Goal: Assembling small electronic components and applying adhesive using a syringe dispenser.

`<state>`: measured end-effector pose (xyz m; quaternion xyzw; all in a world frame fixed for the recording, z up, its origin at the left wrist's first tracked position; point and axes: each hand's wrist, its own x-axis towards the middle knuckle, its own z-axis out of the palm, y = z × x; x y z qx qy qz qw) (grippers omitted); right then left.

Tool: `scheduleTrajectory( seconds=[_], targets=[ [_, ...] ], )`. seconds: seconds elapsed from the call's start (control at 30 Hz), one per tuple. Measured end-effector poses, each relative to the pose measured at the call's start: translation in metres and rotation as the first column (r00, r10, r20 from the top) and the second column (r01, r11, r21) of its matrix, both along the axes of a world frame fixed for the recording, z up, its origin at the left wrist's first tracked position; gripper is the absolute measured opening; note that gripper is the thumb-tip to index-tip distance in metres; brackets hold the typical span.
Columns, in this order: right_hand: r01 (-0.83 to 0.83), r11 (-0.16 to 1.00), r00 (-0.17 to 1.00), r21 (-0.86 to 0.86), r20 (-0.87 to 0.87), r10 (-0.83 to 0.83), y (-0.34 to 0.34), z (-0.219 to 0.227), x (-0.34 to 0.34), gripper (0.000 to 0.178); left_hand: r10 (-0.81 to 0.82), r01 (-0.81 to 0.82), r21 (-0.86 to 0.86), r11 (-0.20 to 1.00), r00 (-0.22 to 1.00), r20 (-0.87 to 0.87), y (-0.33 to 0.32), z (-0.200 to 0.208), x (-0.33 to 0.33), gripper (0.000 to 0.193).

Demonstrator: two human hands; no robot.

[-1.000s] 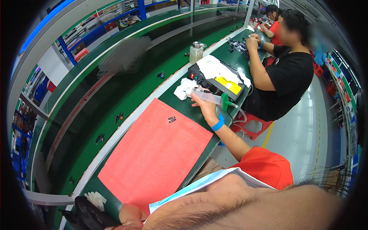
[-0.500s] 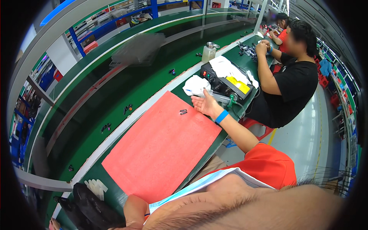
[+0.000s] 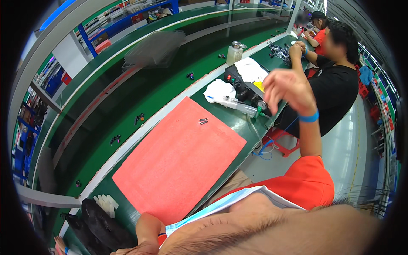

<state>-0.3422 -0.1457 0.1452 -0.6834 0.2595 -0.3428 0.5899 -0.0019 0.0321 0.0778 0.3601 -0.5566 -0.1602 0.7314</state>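
My right hand (image 3: 293,90) is raised above the right side of the bench, fingers loosely bent and apart, holding nothing that I can see. Below and left of it lies a clear dispensing syringe (image 3: 240,106) with a green end and a hose, its tip by a crumpled white cloth (image 3: 220,90). A black control box (image 3: 242,90) with lit switches sits behind the syringe. On the red mat (image 3: 178,157) in front of me rest two small dark oblong parts (image 3: 203,121). My left arm (image 3: 148,231) reaches the lower edge; its hand is out of sight.
Small dark parts (image 3: 139,119) are spaced along the green conveyor belt (image 3: 165,91) beyond the pale rail. A pump bottle (image 3: 234,53) stands by the box. Black items (image 3: 102,223) and off-white finger cots (image 3: 106,205) are at lower left. A co-worker (image 3: 329,89) sits at right.
My right hand has moved up and to the right, away from the mat's edge and the syringe. The syringe and the two parts on the mat stay in place.
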Motion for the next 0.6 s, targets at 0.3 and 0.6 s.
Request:
scheduleTrajectory(
  seconds=[0.3,0.6],
  targets=[
    [0.411,0.337,0.111,-0.847,-0.320,-0.941,-0.208,-0.044,-0.146,0.040,-0.009,0.011,0.126,0.992,1.000,-0.018,-0.016,-0.006,-0.018,0.024],
    [0.341,0.569,-0.107,-0.748,-0.632,-0.767,-0.342,-0.168,-0.204,0.053,0.037,-0.036,0.240,0.970,0.999,0.001,-0.057,-0.016,-0.050,0.026]
  ],
)
